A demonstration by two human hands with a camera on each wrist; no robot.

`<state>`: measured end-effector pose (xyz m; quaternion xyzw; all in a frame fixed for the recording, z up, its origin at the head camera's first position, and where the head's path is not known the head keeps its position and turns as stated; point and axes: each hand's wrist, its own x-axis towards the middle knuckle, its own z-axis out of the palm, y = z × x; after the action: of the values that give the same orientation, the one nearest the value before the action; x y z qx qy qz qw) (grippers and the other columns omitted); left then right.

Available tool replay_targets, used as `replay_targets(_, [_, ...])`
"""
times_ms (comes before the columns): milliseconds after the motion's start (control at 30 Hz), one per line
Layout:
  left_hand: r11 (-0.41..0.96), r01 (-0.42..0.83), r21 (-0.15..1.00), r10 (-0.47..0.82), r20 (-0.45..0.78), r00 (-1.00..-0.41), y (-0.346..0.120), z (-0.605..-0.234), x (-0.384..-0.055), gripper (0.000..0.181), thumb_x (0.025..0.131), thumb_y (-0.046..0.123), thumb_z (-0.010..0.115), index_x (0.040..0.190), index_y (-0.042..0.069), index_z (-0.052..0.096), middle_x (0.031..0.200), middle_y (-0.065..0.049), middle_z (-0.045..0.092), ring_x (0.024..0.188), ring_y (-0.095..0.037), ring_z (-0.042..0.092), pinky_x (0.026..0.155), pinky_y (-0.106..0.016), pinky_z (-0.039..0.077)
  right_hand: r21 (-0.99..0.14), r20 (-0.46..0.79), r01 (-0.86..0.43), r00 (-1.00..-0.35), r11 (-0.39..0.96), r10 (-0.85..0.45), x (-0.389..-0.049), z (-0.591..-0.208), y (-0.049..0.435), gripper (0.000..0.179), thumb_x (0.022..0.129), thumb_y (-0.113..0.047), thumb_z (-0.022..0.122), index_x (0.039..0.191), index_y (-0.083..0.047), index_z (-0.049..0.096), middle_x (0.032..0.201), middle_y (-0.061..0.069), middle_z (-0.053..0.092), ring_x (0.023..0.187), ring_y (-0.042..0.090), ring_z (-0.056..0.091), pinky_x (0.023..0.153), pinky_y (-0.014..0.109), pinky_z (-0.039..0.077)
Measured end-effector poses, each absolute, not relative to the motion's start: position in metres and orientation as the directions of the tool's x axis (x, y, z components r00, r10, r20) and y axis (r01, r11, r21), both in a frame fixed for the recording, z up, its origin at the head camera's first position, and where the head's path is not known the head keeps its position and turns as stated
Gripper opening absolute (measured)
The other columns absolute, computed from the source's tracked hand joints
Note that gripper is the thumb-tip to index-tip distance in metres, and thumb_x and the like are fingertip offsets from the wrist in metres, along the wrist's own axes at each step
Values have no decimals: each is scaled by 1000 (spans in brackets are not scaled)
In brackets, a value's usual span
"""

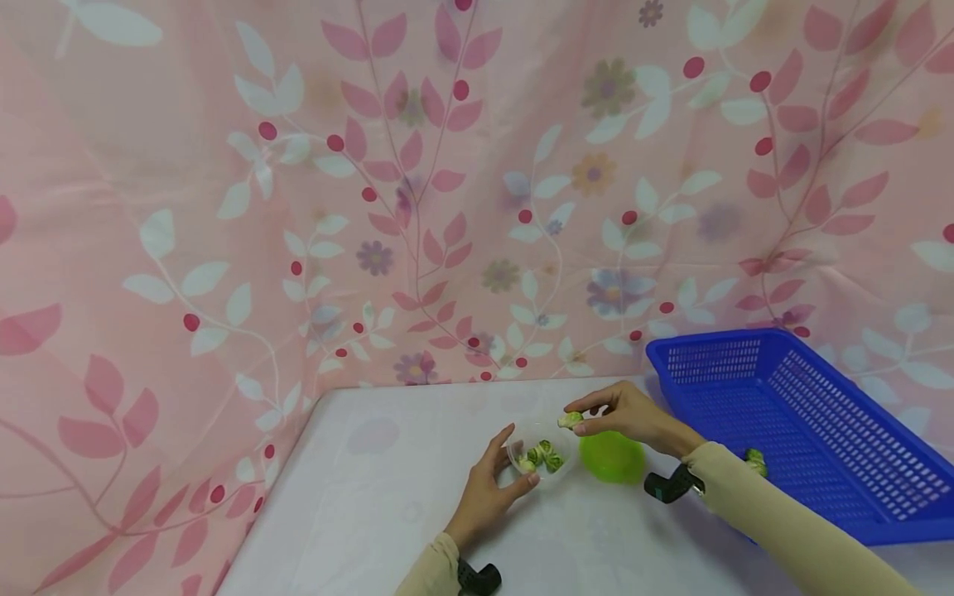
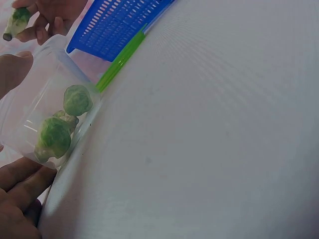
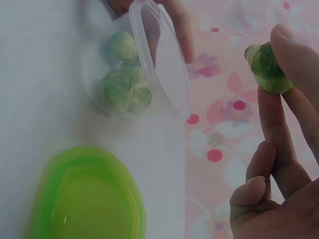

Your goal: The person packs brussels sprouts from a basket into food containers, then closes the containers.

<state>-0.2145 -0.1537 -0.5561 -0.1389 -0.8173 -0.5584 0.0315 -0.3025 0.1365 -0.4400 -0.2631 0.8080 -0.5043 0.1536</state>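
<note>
While the left hand (image 1: 484,498), thumb and fingers apart, holds the clear plastic tub (image 1: 535,432) of green Brussels sprouts (image 1: 546,454) from eight o'clock, the right hand (image 1: 632,414) pinches one pale-green sprout (image 1: 570,420) near the tub's rim, between one and two o'clock; a lime-green plastic lid (image 1: 613,459) lies at three o'clock on the white table (image 1: 358,480); beyond it sits a blue rectangular plastic basket (image 1: 801,472), a green sprout (image 1: 756,461) inside.

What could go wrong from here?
1. The Brussels sprout, pinched by the right hand, might slip and miss the clear container.
2. If the left hand around that container shifts, it could tip and spill the sprouts inside.
3. A dropped sprout could land on the green lid beside it.
</note>
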Motion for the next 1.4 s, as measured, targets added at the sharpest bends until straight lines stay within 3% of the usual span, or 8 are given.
replay_targets(267, [336, 270, 903, 192, 215, -958, -154, -557, -216, 84, 99, 37, 78, 168, 27, 31, 155, -16, 58, 140, -35, 60, 117, -62, 44, -882, 27, -309, -788, 357, -615, -298, -445, 122, 30, 90, -28, 87, 117, -17, 84, 122, 4, 79, 117, 37, 62, 91, 37, 51])
replay_targets(500, [332, 265, 905, 195, 209, -958, -155, -556, -215, 84, 99, 36, 78, 168, 25, 30, 155, -16, 58, 141, -35, 60, 117, -61, 44, -818, 83, -435, -736, 376, -671, -293, -458, 107, 25, 87, -26, 90, 109, -16, 85, 109, -3, 82, 107, 31, 65, 89, 37, 51])
replay_targets(733, [324, 272, 906, 204, 214, -955, -154, -553, -213, 85, 99, 37, 77, 168, 24, 29, 155, -17, 58, 141, -33, 60, 118, -60, 44, -737, 155, -542, -716, 403, -680, -289, -471, 98, 25, 82, -28, 94, 103, -18, 86, 102, -8, 82, 98, 16, 64, 89, 40, 53])
replay_targets(1067, [325, 286, 901, 201, 230, -952, -154, -553, -213, 84, 99, 37, 77, 167, 30, 29, 154, -18, 59, 141, -34, 60, 117, -60, 44, -730, 169, -542, -733, 416, -659, -288, -475, 93, 23, 83, -29, 93, 102, -17, 86, 101, -8, 82, 101, 27, 65, 90, 53, 50])
replay_targets(1167, [332, 285, 899, 201, 228, -953, -154, -553, -213, 84, 99, 38, 77, 168, 29, 30, 154, -17, 59, 141, -32, 60, 118, -59, 44, -713, 172, -559, -724, 423, -668, -288, -474, 90, 24, 84, -29, 92, 103, -15, 86, 101, -5, 83, 101, 28, 66, 89, 50, 50])
replay_targets(1400, [340, 280, 898, 200, 222, -954, -154, -553, -213, 84, 98, 39, 78, 167, 33, 30, 154, -15, 60, 141, -30, 60, 119, -55, 44, -674, 130, -581, -702, 457, -700, -294, -470, 85, 22, 85, -26, 91, 100, -11, 87, 97, -1, 83, 95, 19, 72, 75, 25, 52])
